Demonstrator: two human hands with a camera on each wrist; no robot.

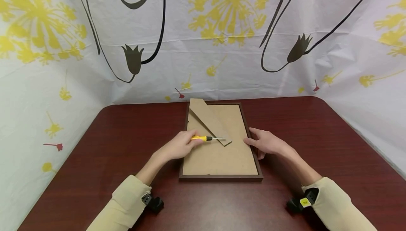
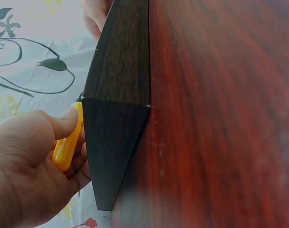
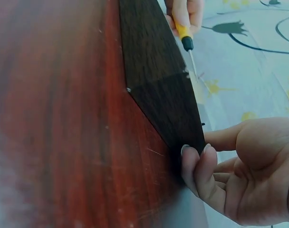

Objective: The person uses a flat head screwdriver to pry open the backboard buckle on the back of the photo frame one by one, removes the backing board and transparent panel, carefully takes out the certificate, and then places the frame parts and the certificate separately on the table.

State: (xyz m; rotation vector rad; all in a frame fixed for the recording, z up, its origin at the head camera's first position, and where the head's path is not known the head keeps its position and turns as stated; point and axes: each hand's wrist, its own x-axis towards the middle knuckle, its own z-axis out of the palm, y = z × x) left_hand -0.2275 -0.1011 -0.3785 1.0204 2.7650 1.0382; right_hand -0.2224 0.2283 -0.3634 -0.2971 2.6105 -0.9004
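A dark brown picture frame lies face down on the table, its tan backing board showing. A folded cardboard easel stand lies slantwise across the board. My left hand holds a screwdriver by its yellow handle, over the left half of the board. The metal shaft points right and overlaps the stand's lower end in the head view. At the frame's right side, my right hand grips the edge, thumb over the board and fingers along the outer side, as the right wrist view shows.
The frame rests on a reddish-brown wooden table. Behind and at both sides hangs a white sheet printed with yellow flowers and dark stems. A small black tab sticks up at the frame's edge. Black cameras sit on both wrists.
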